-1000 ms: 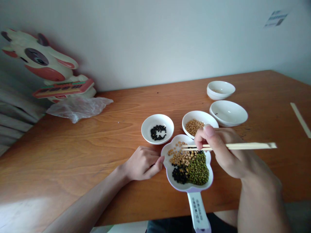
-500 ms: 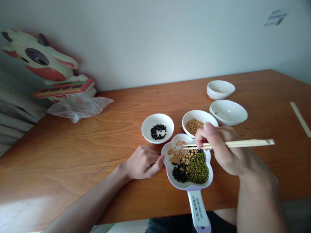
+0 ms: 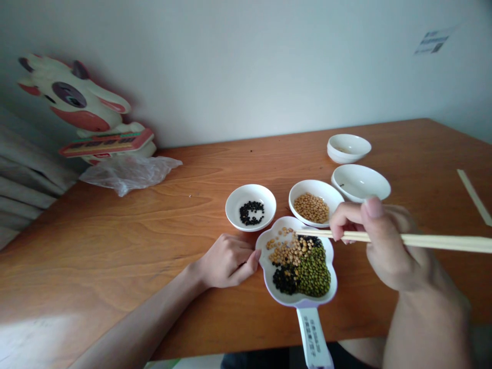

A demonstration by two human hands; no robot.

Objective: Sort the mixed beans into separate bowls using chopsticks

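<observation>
My right hand is closed around a pair of wooden chopsticks. Their tips lie over the upper part of a white, purple-rimmed handled dish; whether they pinch a bean is too small to tell. In the dish are yellow soybeans, green mung beans and black beans. My left hand rests on the table with curled fingers, its thumb and fingertips at the dish's left rim. Just beyond the dish stand a bowl of black beans and a bowl of soybeans.
Two more white bowls stand farther back, one nearer with dark specks inside and one behind. A cow-shaped toy keyboard and a crumpled plastic bag are at the left by the wall. A pale strip lies far right.
My right hand has moved right with the chopsticks, uncovering more of the soybean bowl. The chopstick tips have shifted slightly right over the dish. My left hand stays at the rim; the view has tilted slightly.
</observation>
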